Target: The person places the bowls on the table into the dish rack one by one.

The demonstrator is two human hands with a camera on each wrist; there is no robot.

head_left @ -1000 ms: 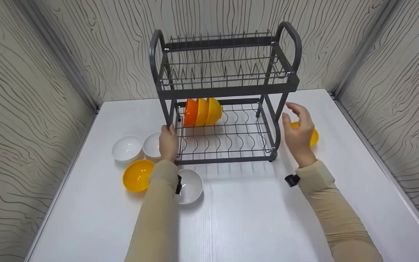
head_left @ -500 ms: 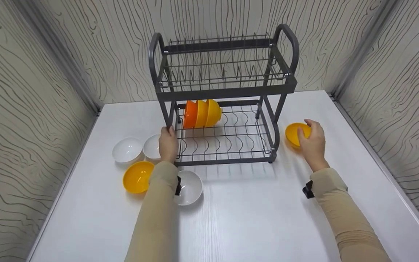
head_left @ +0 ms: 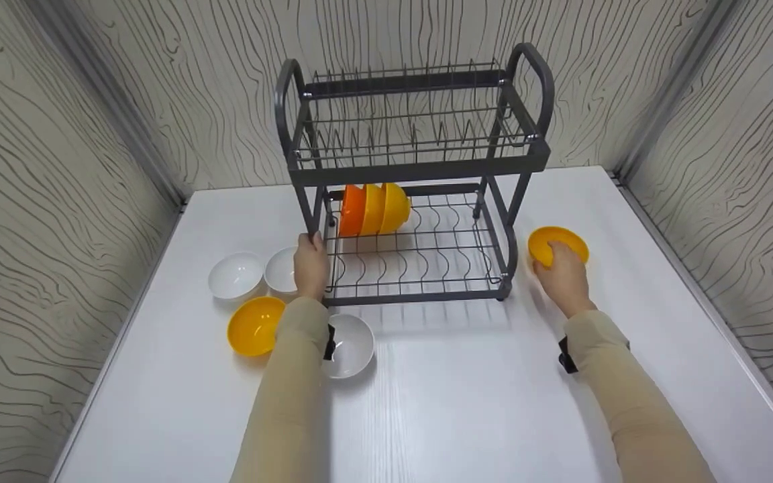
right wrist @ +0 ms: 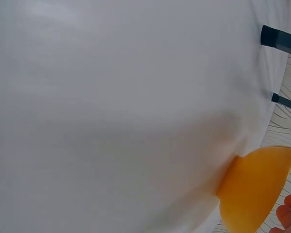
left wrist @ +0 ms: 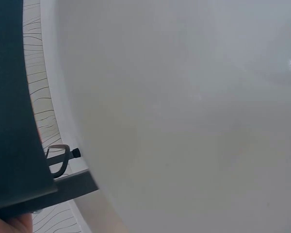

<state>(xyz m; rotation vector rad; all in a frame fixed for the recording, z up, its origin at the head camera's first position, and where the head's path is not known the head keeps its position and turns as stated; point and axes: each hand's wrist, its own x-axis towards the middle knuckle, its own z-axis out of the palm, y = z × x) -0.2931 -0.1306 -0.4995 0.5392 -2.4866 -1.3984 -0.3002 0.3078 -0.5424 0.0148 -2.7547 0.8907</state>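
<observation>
A dark two-tier dish rack (head_left: 420, 295) stands at the back of the table. My left hand (head_left: 311, 265) grips its front left post; in the left wrist view only part of that hand shows, against the dark frame. Right of the rack, a yellow bowl (head_left: 539, 251) sits mouth up. My right hand (head_left: 566, 278) is over its near side, thumb by the rim and bent fingers reaching over the opening. From the right wrist view the fingertips (right wrist: 283, 213) show just past the rim. On the lower tier an orange bowl (head_left: 351, 211) and two yellow bowls (head_left: 396, 208) stand nested on their sides.
Left of the rack are two white bowls (head_left: 234, 276), one partly behind my left hand, and a yellow bowl (head_left: 252, 327). Another white bowl (head_left: 351, 345) lies beside my left sleeve. Patterned walls (head_left: 37, 235) enclose the table on three sides.
My right hand has moved from beside the rack's right post, past the yellow bowl's right side, to its near rim. The left hand keeps its grip on the rack.
</observation>
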